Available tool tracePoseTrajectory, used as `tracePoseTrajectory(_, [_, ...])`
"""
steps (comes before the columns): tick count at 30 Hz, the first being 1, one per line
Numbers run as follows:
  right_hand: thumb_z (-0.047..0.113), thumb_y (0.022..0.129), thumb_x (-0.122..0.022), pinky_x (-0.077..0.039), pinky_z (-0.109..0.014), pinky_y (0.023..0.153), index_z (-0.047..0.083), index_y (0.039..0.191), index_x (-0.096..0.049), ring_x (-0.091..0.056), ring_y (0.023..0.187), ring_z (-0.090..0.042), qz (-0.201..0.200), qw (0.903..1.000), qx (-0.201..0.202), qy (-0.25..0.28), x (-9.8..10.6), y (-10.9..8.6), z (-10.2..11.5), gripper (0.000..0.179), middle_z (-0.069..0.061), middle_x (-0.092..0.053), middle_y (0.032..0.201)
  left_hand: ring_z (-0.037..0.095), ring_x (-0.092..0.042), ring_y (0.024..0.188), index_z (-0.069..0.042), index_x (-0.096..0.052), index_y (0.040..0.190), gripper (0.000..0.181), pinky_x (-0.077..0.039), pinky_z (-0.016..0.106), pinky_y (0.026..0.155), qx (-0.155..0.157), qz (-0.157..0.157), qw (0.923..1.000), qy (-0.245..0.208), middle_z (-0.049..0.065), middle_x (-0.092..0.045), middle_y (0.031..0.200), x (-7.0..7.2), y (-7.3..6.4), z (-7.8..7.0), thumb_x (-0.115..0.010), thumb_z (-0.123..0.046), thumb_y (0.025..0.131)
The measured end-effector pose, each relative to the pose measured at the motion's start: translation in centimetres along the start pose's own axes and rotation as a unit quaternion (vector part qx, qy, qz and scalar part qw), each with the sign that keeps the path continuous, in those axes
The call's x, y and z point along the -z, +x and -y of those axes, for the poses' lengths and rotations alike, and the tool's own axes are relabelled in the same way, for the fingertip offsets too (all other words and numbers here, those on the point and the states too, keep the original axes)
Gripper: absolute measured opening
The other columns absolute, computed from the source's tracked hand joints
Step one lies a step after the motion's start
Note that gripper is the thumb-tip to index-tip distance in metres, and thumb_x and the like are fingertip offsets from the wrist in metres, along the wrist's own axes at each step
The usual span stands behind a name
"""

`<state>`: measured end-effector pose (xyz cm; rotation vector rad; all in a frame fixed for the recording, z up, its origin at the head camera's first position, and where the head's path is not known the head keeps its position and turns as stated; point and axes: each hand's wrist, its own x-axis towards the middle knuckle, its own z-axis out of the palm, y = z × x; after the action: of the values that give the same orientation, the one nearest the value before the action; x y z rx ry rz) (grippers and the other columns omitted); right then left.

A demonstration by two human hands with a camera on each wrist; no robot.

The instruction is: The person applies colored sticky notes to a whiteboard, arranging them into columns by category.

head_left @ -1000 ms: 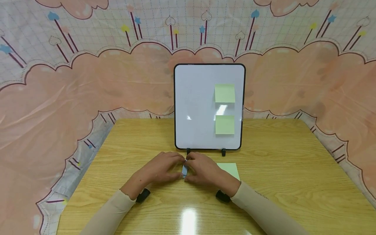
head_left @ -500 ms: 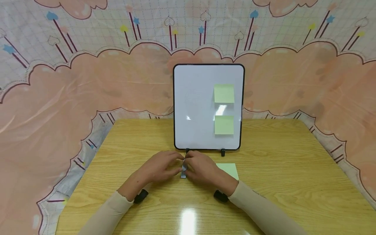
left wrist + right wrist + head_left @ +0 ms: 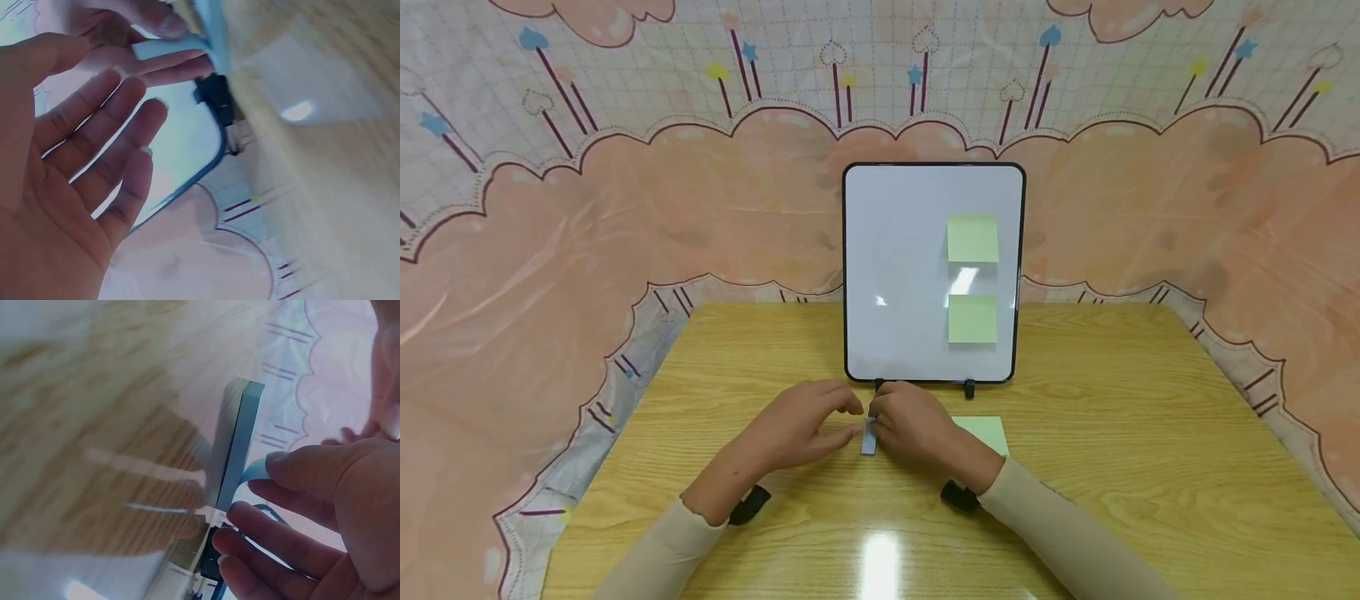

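Note:
A small blue sticky note pad (image 3: 868,438) lies on the table between my hands. In the right wrist view, the pad (image 3: 240,444) shows its thick edge, and a light blue sheet (image 3: 255,469) curls up from it. My right hand (image 3: 917,423) pinches that lifted sheet between thumb and finger. The left wrist view shows the sheet (image 3: 170,47) bent away from the pad (image 3: 213,28). My left hand (image 3: 805,421) is just left of the pad with fingers loosely bent and nothing in them; its fingers (image 3: 115,134) look relaxed.
A whiteboard (image 3: 898,275) stands upright behind the hands on small black feet (image 3: 970,389). Two pale green sticky notes, an upper note (image 3: 972,238) and a lower note (image 3: 972,318), are on its right side. A green square (image 3: 983,432) lies on the table beside my right wrist.
My left hand has drawn back leftward from the pad, and its thumb and finger have spread apart. The right hand stays at the pad, now with a sheet lifted.

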<state>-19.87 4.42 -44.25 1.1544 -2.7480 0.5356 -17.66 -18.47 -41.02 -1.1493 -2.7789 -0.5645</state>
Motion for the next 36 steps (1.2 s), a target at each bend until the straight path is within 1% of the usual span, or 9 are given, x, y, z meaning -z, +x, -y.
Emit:
tracePoseTrajectory(4, [0.017,0.100,-0.075,-0.058,-0.029,0.080,0.011,0.099,-0.083,-0.069,0.091,-0.015,-0.002,0.9999,-0.006,0.009,-0.1,0.2,-0.1,0.011,0.001,-0.073,0.099,0.011,-0.069,0.103,-0.018,-0.076,0.114,0.016,-0.057,0.041,0.094,-0.027,0.016,0.9994,-0.014,-0.008,-0.073,0.111,0.5,-0.1,-0.6,-0.074,-0.028,0.101])
tracePoseTrajectory(8, [0.014,0.100,-0.073,-0.056,-0.027,0.074,0.014,0.090,-0.081,-0.066,0.083,-0.013,-0.002,0.9999,-0.012,0.010,-0.1,0.3,-0.1,0.013,0.002,-0.070,0.091,0.013,-0.071,0.103,-0.015,-0.079,0.112,0.016,-0.058,0.041,0.094,-0.048,0.043,0.9975,-0.027,-0.006,-0.074,0.110,0.4,0.0,-1.1,-0.074,-0.024,0.101])
tracePoseTrajectory(10, [0.013,0.100,-0.073,-0.055,-0.026,0.073,0.014,0.087,-0.080,-0.066,0.081,-0.012,-0.002,0.9998,-0.018,0.010,-0.1,0.4,-0.1,0.014,0.002,-0.070,0.089,0.014,-0.071,0.103,-0.015,-0.079,0.113,0.017,-0.058,0.041,0.095,-0.055,0.056,0.9966,-0.025,-0.005,-0.075,0.111,0.2,0.0,-1.2,-0.074,-0.024,0.100])
tracePoseTrajectory(14, [0.012,0.100,-0.073,-0.056,-0.026,0.073,0.014,0.087,-0.079,-0.068,0.081,-0.012,-0.002,0.9995,-0.029,0.012,-0.1,0.6,-0.1,0.015,0.002,-0.072,0.088,0.013,-0.071,0.105,-0.017,-0.080,0.115,0.019,-0.057,0.042,0.096,-0.066,0.071,0.9953,0.002,-0.007,-0.075,0.115,-0.6,0.0,-1.0,-0.074,-0.027,0.100])
tracePoseTrajectory(17, [0.013,0.100,-0.073,-0.056,-0.026,0.072,0.013,0.085,-0.078,-0.068,0.078,-0.012,-0.006,0.9994,-0.032,0.013,-0.1,0.7,-0.1,0.016,0.002,-0.072,0.085,0.013,-0.070,0.109,-0.018,-0.081,0.117,0.021,-0.056,0.044,0.098,-0.068,0.076,0.9944,0.026,-0.008,-0.075,0.118,-1.0,0.0,-0.7,-0.074,-0.029,0.100])
tracePoseTrajectory(20, [0.014,0.100,-0.074,-0.054,-0.026,0.069,0.014,0.085,-0.077,-0.067,0.075,-0.011,-0.010,0.9994,-0.031,0.015,-0.1,0.8,-0.2,0.016,0.002,-0.072,0.083,0.015,-0.070,0.112,-0.017,-0.080,0.119,0.024,-0.056,0.045,0.098,-0.066,0.079,0.9936,0.046,-0.005,-0.074,0.121,-1.4,0.0,-0.5,-0.073,-0.031,0.100])
tracePoseTrajectory(24, [0.015,0.100,-0.075,-0.054,-0.025,0.068,0.015,0.086,-0.076,-0.066,0.076,-0.011,-0.009,0.9991,-0.035,0.021,-0.1,0.9,-0.3,0.014,0.003,-0.073,0.084,0.018,-0.069,0.115,-0.015,-0.079,0.122,0.028,-0.057,0.044,0.097,-0.068,0.075,0.9927,0.066,-0.001,-0.073,0.126,-1.8,0.0,-0.4,-0.073,-0.031,0.100])
tracePoseTrajectory(30, [0.017,0.101,-0.074,-0.054,-0.025,0.068,0.014,0.091,-0.079,-0.069,0.077,-0.011,-0.004,0.9984,-0.049,0.026,0.1,1.2,-0.3,0.011,0.002,-0.076,0.088,0.019,-0.068,0.119,-0.014,-0.077,0.127,0.031,-0.056,0.047,0.099,-0.061,0.073,0.9921,0.081,0.000,-0.071,0.131,-2.2,0.1,-0.3,-0.073,-0.029,0.100])
tracePoseTrajectory(36, [0.016,0.101,-0.073,-0.052,-0.025,0.065,0.014,0.092,-0.078,-0.066,0.075,-0.010,-0.003,0.9983,-0.055,0.020,0.1,1.3,-0.3,0.011,0.002,-0.075,0.086,0.019,-0.067,0.119,-0.014,-0.077,0.126,0.031,-0.056,0.046,0.098,-0.057,0.075,0.9910,0.095,0.000,-0.070,0.131,-2.7,0.1,-0.2,-0.073,-0.029,0.100])
